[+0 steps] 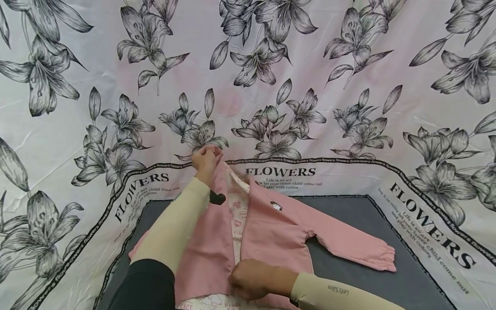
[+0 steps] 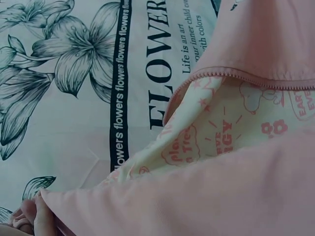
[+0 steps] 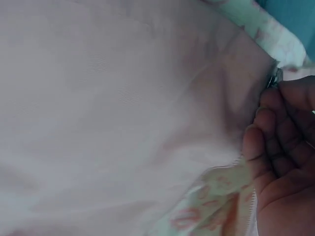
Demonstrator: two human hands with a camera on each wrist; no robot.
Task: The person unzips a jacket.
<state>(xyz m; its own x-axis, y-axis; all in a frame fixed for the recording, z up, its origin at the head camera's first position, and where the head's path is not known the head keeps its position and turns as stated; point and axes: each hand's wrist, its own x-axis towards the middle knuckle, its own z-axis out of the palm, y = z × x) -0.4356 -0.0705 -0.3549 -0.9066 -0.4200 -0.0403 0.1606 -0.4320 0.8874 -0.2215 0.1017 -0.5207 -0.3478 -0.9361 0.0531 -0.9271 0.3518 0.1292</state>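
Note:
A pink zip-up jacket [image 1: 271,232] lies spread out, its front parted above and the printed cream lining [image 1: 237,206] showing through the gap. My left hand [image 1: 207,161] pinches the upper corner of the left front panel and holds it raised; in the left wrist view the fingers [image 2: 42,216] grip that corner at the lower left. Down at the hem, my right hand [image 1: 253,279] holds the bottom of the zip. The right wrist view shows thumb and fingers pinching a small dark metal zipper part [image 3: 275,77]; its exact shape is blurred.
Grey cloth [image 1: 345,258] lies beneath the jacket. One sleeve [image 1: 356,241] stretches out to the right over it. Behind and around hangs a white sheet [image 1: 217,116] printed with flowers and lettering. A small black shape [image 1: 217,198] shows beside the left wrist.

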